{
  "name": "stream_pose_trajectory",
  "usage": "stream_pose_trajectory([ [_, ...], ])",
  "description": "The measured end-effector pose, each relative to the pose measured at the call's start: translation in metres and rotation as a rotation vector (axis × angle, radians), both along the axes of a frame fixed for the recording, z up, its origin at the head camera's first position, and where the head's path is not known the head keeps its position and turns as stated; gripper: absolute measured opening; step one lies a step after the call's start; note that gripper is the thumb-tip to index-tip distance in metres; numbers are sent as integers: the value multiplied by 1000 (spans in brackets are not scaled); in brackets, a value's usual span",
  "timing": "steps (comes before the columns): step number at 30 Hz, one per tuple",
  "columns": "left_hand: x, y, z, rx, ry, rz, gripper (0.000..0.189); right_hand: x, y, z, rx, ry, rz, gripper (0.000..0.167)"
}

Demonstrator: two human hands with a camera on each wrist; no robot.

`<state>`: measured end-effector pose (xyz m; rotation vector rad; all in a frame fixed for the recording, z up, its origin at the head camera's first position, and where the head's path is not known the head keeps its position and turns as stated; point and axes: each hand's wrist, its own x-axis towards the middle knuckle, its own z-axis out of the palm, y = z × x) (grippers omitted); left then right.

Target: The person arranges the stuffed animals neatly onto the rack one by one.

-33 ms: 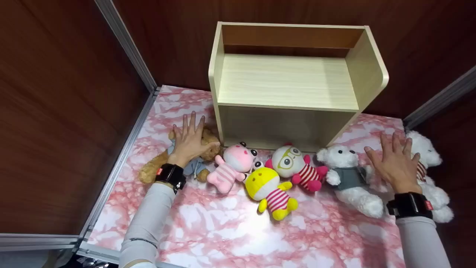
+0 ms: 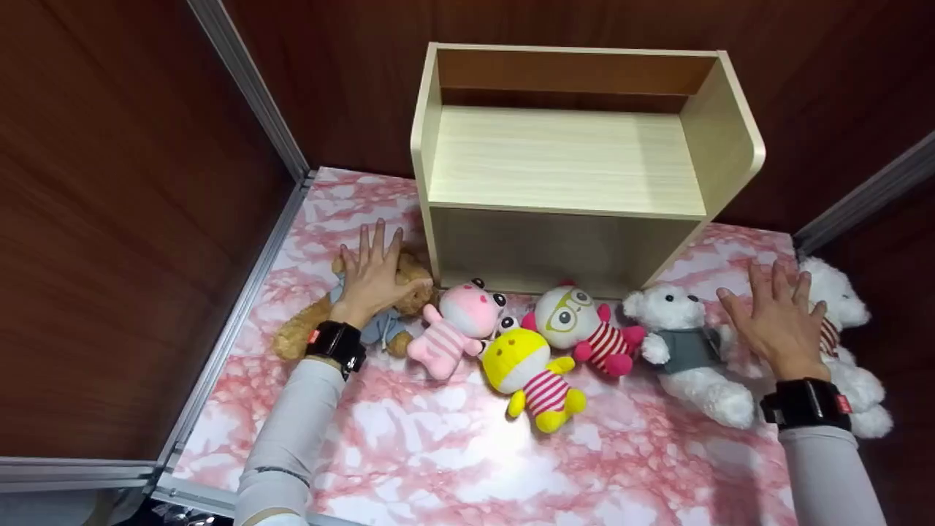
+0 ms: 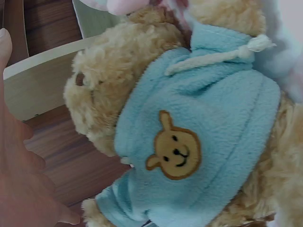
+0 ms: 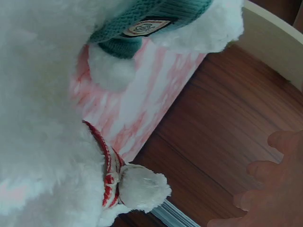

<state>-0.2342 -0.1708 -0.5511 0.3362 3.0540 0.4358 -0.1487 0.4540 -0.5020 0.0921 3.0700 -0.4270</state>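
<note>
1. Both hands and all six toys keep the places they had in the earlier frame.
2. Yellow toy [image 2: 529, 372]: 5 o'clock in the head view, on the marbled worktop [image 2: 409, 431].
3. Scarf bear [image 2: 851, 365] and green-topped bear [image 2: 687, 358], both white: near 4 o'clock. Right hand [image 2: 783, 325] between them, fingers spread, grip apart.
4. Pink toy [image 2: 456, 325]: 6 o'clock; panda [image 2: 581, 325]: 4 o'clock.
5. Brown bear [image 3: 208, 113]: 8 o'clock, under the left hand [image 2: 371, 283], fingers spread, grip apart; contact unclear.
6. Shelf [image 2: 570, 157]: between 1 and 2 o'clock, behind the toys.
</note>
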Motion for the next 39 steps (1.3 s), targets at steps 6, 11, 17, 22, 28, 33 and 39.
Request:
stream_pose_trajectory([
  [6,2,-4,0,8,17,1,111,-1,-1,0,-14,-7,11,83],
  [11,3,-8,1,-6,21,-1,112,1,-1,0,-24,-20,9,83],
  [17,5,-12,1,-27,28,3,111,3,-2,-1,-25,-21,14,83],
  [22,6,-18,2,-37,22,12,111,5,-4,-2,-28,-25,19,83],
  [28,9,-32,2,18,5,51,113,10,-6,-5,-48,-12,10,83],
  [33,17,-49,0,77,-19,120,120,15,-8,-7,-61,1,5,83],
  [39,29,-74,-6,123,-99,214,125,20,-6,-10,-67,10,6,83],
])
